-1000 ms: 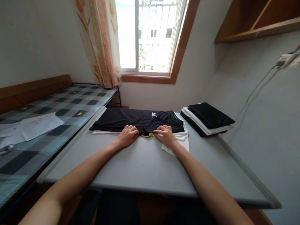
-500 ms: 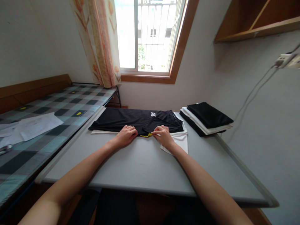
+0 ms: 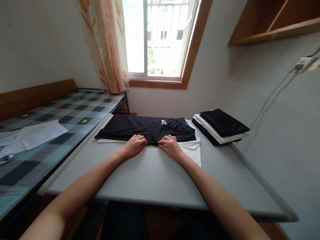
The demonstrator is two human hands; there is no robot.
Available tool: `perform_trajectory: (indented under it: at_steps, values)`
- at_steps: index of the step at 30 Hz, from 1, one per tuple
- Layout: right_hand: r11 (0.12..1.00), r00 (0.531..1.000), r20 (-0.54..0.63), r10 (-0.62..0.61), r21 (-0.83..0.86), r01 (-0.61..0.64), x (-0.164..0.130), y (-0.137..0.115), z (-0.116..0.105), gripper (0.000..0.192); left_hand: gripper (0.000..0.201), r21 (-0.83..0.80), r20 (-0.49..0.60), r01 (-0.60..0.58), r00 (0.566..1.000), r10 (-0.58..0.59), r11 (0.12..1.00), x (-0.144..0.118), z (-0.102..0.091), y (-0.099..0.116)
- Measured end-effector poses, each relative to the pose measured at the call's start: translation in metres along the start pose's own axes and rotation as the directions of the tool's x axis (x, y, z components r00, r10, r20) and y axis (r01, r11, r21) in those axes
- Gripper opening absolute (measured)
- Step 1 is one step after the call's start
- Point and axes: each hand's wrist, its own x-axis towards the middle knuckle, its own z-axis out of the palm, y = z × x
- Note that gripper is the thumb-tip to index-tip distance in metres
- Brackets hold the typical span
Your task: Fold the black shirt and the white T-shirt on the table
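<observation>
Bench: I look down on a smooth grey bench [image 3: 150, 176] with a raised rim along its sides; its far end is near the wall under the window [image 3: 163, 50].
Black garment: the black garment [image 3: 135, 128] lies flat across the far part of that top, white lettering [image 3: 163, 122] facing up, a thin yellow strip [image 3: 154, 146] at its near edge.
White garment: the white garment [image 3: 192, 151] shows from beneath it, mostly at the right.
Left grip: my left hand [image 3: 135, 145] rests on the near edge, fingers bent; I cannot tell whether it holds cloth.
Right grip: my right hand [image 3: 172, 146] pinches the same edge, beside the yellow.
Stack: folded black and white clothes [image 3: 223, 125] sit at the bench's far right.
Bed: left of the bench, a checked mattress [image 3: 95, 103] carries loose papers [image 3: 43, 131].
Window side: a flower-patterned curtain [image 3: 110, 46] hangs left of the barred panes.
Right wall: I see a wooden shelf [image 3: 275, 33] high up, and a socket [image 3: 303, 63] trailing a cord [image 3: 271, 91].
</observation>
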Motion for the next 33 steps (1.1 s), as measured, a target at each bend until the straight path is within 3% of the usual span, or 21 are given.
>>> perform_trajectory:
  at_steps: [14,25,33]
  values:
    - [0.999,1.000,0.002,-0.020,0.040,0.020,-0.001,0.000,-0.003,0.013,0.019,0.016,0.003,-0.026,1.000,0.026,1.000,0.000,-0.001,-0.002]
    - [0.988,0.986,0.110,-0.123,-0.078,0.132,0.000,-0.013,-0.020,0.015,0.019,0.082,0.014,-0.051,0.999,0.050,0.995,-0.001,-0.001,-0.002]
    - [0.996,0.977,0.197,-0.083,-0.008,0.086,-0.001,-0.015,-0.029,0.008,0.020,0.073,0.032,-0.055,0.998,0.053,0.996,-0.002,-0.005,0.000]
